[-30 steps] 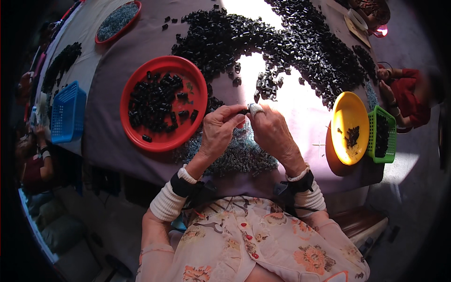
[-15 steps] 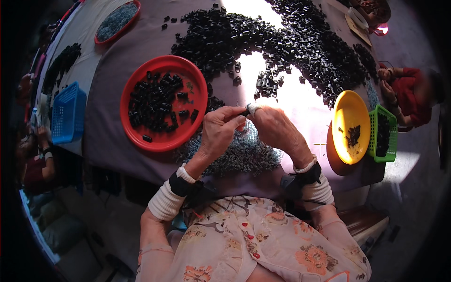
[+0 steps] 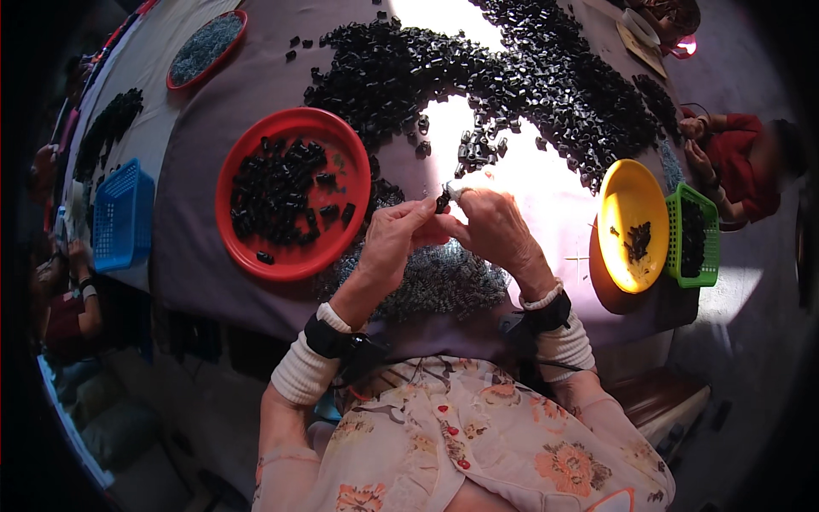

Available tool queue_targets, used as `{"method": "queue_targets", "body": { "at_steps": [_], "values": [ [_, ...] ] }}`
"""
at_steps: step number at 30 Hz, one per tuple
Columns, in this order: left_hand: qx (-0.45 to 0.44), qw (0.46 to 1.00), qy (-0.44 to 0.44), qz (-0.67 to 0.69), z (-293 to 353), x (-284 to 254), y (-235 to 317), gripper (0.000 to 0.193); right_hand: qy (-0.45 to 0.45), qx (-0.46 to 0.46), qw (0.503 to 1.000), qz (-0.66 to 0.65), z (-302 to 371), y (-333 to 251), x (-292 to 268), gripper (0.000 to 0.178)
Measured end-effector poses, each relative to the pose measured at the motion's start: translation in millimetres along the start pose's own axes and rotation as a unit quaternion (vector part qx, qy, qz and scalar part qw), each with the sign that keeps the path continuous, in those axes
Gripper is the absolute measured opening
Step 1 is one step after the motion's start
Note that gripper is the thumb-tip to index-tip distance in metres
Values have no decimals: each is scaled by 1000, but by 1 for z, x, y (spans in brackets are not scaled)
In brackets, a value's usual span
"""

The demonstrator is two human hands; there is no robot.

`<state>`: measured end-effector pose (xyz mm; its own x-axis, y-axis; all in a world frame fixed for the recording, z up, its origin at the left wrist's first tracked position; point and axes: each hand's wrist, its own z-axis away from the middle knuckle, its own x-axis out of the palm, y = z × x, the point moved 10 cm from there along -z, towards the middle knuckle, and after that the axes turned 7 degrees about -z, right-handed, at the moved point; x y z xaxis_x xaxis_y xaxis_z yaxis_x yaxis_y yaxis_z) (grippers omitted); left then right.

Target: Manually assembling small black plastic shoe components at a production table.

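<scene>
In front of me, my left hand [image 3: 390,246] pinches a small black plastic piece [image 3: 442,203] between thumb and forefinger. Closed around the other side of it is my right hand [image 3: 502,235], with a white wrapping on one fingertip. The fingers partly hide the piece. Just below both hands lies a heap of small silvery pieces [image 3: 448,286] that look like springs. A red round tray [image 3: 351,145] with many black pieces in it stands left of my hands. Beyond them spreads a large heap of black plastic pieces [image 3: 546,94].
At right are a yellow plate [image 3: 636,179] holding some small dark bits and a green basket [image 3: 701,277] with black pieces. On the left stand a blue basket [image 3: 124,213] and a red tray of silvery pieces [image 3: 205,51]. People sit at both sides; sunlight crosses the cloth-covered table.
The black piece between my fingers has turned more upright and come slightly toward me. My right fingers have shifted around it. The whole view has moved a little.
</scene>
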<state>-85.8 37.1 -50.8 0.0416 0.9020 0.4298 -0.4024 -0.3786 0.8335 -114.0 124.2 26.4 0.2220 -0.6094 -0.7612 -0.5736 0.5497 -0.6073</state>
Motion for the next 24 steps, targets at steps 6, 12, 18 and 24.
{"method": "queue_targets", "body": {
  "at_steps": [6, 12, 18, 24],
  "values": [
    [-2, 999, -37, -1, 3, 7, -3, 29, -3, 2, 1000, -3, 0, -5, -1, 29],
    [-4, 999, -44, 18, 7, 10, -2, 34, 12, -2, 999, -39, 3, -3, -4, 27],
    [-40, 997, -59, 2, 17, 21, -20, 34, 3, -13, 998, -60, 24, 0, -3, 26],
    [-59, 997, -36, -30, 19, 18, -19, 25, -20, -11, 998, -64, 27, 7, 1, 27]
  ]
}}
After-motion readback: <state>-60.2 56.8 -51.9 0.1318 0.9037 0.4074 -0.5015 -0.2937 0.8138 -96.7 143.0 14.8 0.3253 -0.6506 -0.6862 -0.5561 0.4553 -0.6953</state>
